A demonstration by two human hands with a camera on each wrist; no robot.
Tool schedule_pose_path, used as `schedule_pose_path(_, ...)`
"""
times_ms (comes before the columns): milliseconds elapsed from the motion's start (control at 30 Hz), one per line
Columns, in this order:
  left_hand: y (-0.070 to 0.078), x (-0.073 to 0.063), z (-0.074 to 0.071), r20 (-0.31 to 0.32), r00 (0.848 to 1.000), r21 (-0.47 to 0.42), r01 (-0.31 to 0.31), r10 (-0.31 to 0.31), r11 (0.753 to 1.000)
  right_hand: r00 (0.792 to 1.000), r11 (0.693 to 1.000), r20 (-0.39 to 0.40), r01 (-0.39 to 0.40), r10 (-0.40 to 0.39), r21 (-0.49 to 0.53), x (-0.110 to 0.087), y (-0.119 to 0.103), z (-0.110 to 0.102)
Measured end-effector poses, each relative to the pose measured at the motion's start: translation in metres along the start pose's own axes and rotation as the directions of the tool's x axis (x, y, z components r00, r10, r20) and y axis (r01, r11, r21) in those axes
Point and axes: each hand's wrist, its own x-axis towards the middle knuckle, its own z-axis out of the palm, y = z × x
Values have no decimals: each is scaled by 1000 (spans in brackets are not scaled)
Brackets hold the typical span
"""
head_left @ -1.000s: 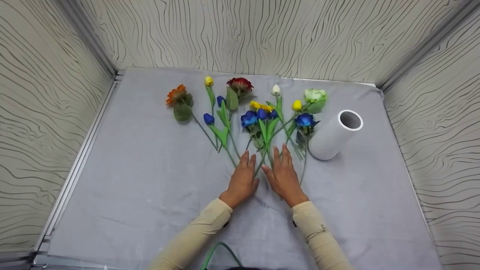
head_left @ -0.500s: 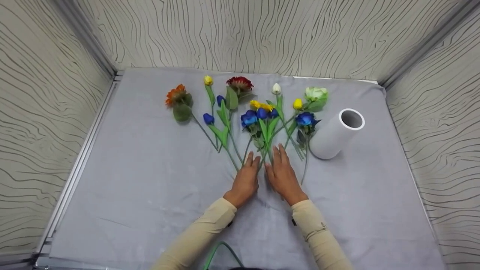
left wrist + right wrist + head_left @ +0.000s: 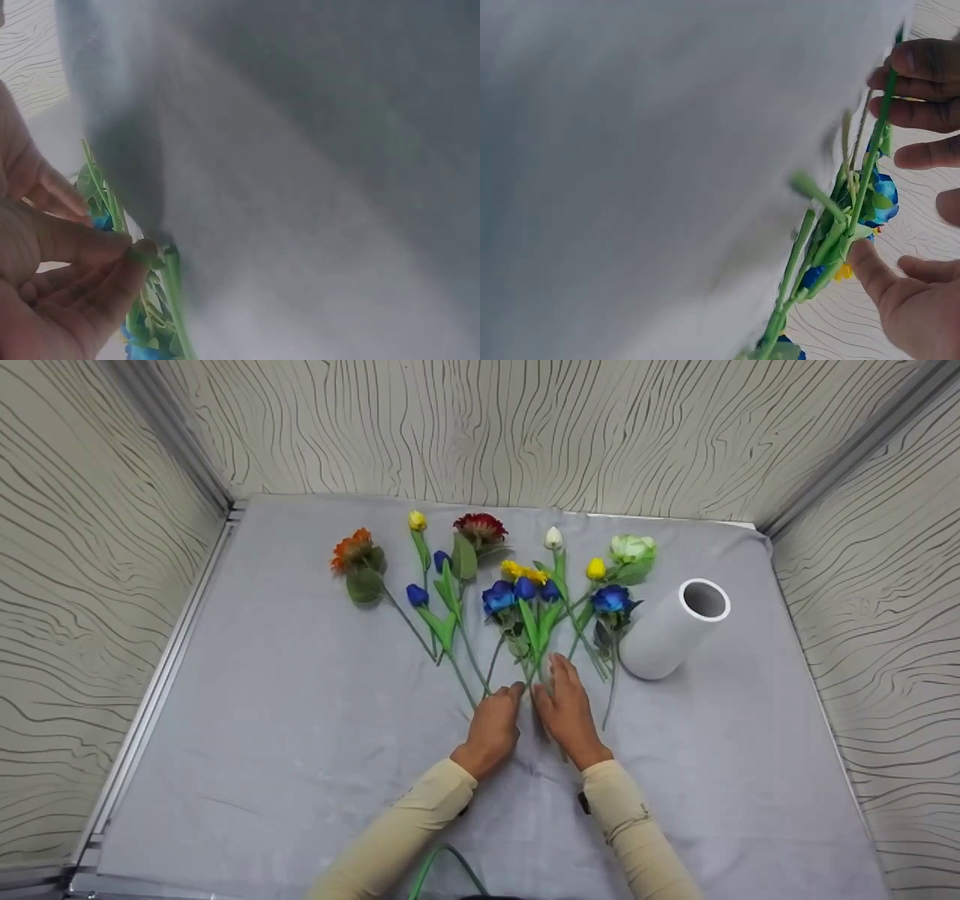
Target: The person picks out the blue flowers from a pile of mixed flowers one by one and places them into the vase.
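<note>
My left hand (image 3: 495, 727) pinches a green flower stem (image 3: 144, 257) between thumb and finger, near the middle of the cloth. The stem comes from a central bunch holding blue tulips (image 3: 525, 588), a blue rose (image 3: 499, 597) and a yellow daisy-like flower (image 3: 523, 572). Which bloom it belongs to is hard to tell. Close by on the right, my right hand (image 3: 570, 716) lies beside the stems with fingers stretched forward, its thumb side near them. Stem ends (image 3: 802, 232) show large in the right wrist view.
A white vase (image 3: 660, 637) leans with its mouth toward the upper right. Around lie an orange flower (image 3: 352, 551), a red flower (image 3: 481, 528), a yellow tulip (image 3: 417, 520), a white tulip (image 3: 553, 538), a pale green flower (image 3: 632, 549) and another blue rose (image 3: 611, 599).
My left hand has moved slightly right toward the central stems, and its fingers have gone from stretched out to pinching a stem. My right hand has barely moved, still beside the bunch.
</note>
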Motion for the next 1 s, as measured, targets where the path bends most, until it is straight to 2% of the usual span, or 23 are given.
schedule_pose_path(100, 1, 1, -1, 12, 1000, -41, 29, -29, 999, 994, 986, -1, -108, 109, 127, 3, -2, 0)
schedule_pose_path(233, 5, -1, -5, 26, 997, -71, 76, -74, 995, 966, 932, 22, -255, 258, 257, 7, -6, -1)
schedule_pose_path(367, 10, -4, -8, 17, 995, -104, 101, -99, 990, 939, 847, 57, -331, 338, 415, 10, -8, -1)
schedule_pose_path(500, 13, -7, -10, -9, 994, -145, 104, -107, 984, 922, 735, 91, -357, 376, 577, 13, -10, -2)
schedule_pose_path(567, 14, -9, -10, -30, 994, -167, 98, -104, 981, 916, 701, 98, -364, 389, 613, 15, -10, -3)
schedule_pose_path(600, 14, -9, -10, -44, 994, -173, 92, -101, 981, 914, 695, 96, -364, 393, 620, 15, -11, -4)
schedule_pose_path(800, 17, -10, -13, -116, 991, -188, 41, -64, 981, 925, 713, 58, -329, 377, 619, 19, -17, -15)
schedule_pose_path(1000, 23, -8, -19, -158, 987, -199, 1, -33, 980, 933, 724, -20, -264, 358, 637, 23, -27, -29)
